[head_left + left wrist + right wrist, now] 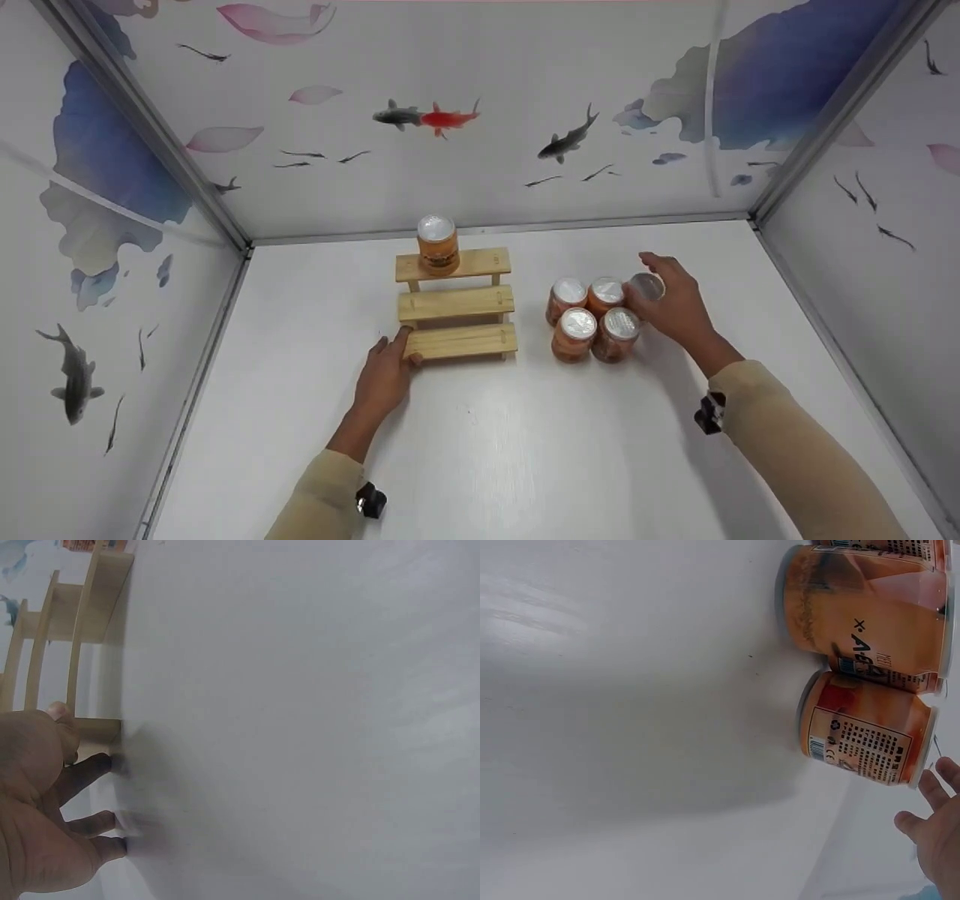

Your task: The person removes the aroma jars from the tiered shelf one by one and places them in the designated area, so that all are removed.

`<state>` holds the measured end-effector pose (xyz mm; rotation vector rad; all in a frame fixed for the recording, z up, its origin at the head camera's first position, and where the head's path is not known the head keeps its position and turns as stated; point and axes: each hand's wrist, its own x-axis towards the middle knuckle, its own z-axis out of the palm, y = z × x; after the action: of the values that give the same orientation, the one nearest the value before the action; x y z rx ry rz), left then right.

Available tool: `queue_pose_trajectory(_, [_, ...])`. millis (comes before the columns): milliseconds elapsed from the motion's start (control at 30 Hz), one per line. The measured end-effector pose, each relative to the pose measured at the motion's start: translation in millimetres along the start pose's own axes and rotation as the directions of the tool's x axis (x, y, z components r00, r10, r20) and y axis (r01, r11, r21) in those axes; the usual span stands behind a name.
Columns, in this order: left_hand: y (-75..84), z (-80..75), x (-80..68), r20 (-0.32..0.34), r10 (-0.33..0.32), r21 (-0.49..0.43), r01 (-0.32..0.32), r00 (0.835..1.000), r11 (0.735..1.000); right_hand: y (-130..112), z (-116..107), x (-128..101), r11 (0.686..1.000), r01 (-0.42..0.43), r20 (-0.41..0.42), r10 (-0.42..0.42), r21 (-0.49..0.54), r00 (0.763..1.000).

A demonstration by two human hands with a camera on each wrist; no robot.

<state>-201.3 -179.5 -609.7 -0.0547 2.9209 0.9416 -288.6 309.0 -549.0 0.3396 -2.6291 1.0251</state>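
A three-step wooden stand (456,304) sits on the white table. My left hand (384,379) grips the left end of its lowest step; in the left wrist view the thumb lies at the board's edge, the other fingers (94,823) spread near the tabletop. An orange drink can (438,246) with a silver lid stands on the top step. To the right, several similar cans (574,336) stand close together. My right hand (675,304) is at the outermost can (866,731), fingers extended and fingertips right at its top rim.
White panels printed with fish, petals and blue shapes enclose the table (465,450) at the back and sides. Metal frame strips (769,202) run along the corners. The can group stands a short way right of the stand.
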Motion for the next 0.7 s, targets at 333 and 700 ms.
queue_pose_trajectory(333, [0.9, -1.1, 0.8, 0.010, -0.031, -0.009, 0.031, 0.999, 0.999, -18.9, 12.3, 15.1, 1.000, 0.009, -0.004, -0.009, 0.019, 1.000])
queue_pose_trajectory(700, [1.0, -0.4, -1.0, 0.015, -0.028, -0.022, 0.028, 1.000, 0.999, -57.0, 35.9, 30.1, 0.998, -0.008, 0.089, 0.002, 0.062, 0.996])
